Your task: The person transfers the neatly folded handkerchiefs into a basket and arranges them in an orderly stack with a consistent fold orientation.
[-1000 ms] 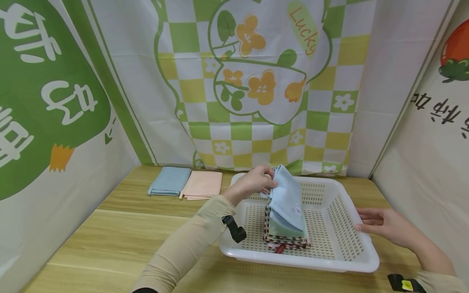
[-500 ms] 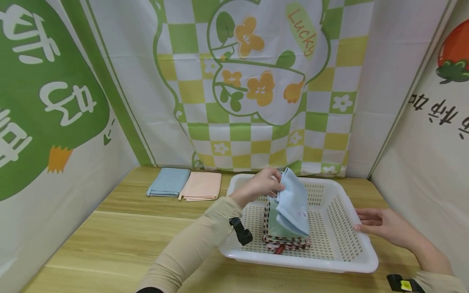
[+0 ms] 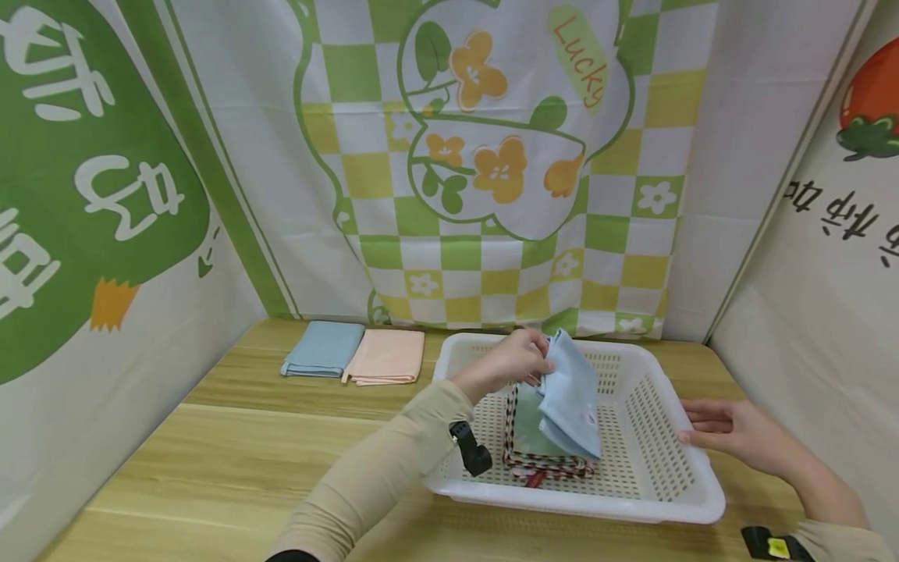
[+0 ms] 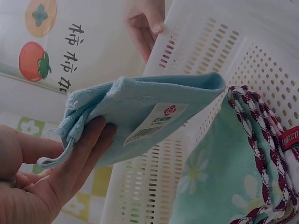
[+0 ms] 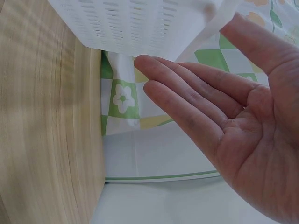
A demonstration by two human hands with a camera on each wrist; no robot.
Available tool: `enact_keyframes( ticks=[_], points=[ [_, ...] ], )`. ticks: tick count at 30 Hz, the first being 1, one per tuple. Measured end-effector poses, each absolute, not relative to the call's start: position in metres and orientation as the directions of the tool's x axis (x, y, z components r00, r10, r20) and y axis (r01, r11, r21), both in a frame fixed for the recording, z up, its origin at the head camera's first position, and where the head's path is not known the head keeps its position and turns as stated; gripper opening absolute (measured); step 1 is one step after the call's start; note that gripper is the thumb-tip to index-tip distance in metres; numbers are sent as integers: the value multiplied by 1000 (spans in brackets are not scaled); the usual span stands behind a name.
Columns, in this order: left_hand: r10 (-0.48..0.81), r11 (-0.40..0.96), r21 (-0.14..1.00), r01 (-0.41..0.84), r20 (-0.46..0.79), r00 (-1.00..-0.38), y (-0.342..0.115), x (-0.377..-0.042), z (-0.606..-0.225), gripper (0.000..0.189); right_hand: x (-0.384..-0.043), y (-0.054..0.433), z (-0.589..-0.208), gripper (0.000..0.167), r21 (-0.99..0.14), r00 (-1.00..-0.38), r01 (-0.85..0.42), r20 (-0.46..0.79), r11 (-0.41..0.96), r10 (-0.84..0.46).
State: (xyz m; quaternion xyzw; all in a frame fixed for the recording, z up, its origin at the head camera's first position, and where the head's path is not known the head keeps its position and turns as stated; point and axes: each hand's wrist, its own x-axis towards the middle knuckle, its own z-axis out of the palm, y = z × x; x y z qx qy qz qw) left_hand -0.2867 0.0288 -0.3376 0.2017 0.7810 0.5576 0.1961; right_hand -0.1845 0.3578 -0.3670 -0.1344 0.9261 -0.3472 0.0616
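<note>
A folded light blue towel (image 3: pixel 570 394) hangs over the white plastic basket (image 3: pixel 485 488), pinched at its upper left edge by my left hand (image 3: pixel 507 362). The left wrist view shows a label and a small hanging loop on this blue towel (image 4: pixel 187 100). Below it in the basket lies a folded green towel (image 3: pixel 528 425) with daisies and a dark-red-and-white braided edge. My right hand (image 3: pixel 737 429) is at the basket's right side. Its fingers are extended in the right wrist view, with the thumb (image 5: pixel 252 39) at the rim.
Left of the basket, a folded blue towel (image 3: pixel 325 348) and a folded peach towel (image 3: pixel 388 356) lie side by side on the wooden table (image 3: pixel 232 460). A checked curtain (image 3: pixel 492 265) hangs behind the table, and printed cloth walls stand at both sides.
My left hand has moved right and slightly down with the blue towel, which now covers less of the green one. My right hand stays at the basket's side.
</note>
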Motion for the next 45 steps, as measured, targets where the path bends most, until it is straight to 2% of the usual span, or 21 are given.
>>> enact_keyframes(
  ticks=[21,45],
  points=[
    [530,396,918,33,-198,-825,21,-291,-344,15,-185,357,-367,59,-654,-957,-207,-19,728,-289],
    [479,527,848,53,-245,-843,5,-292,-346,11,-184,357,-367,60,-653,-958,-196,-31,732,-284]
  ],
)
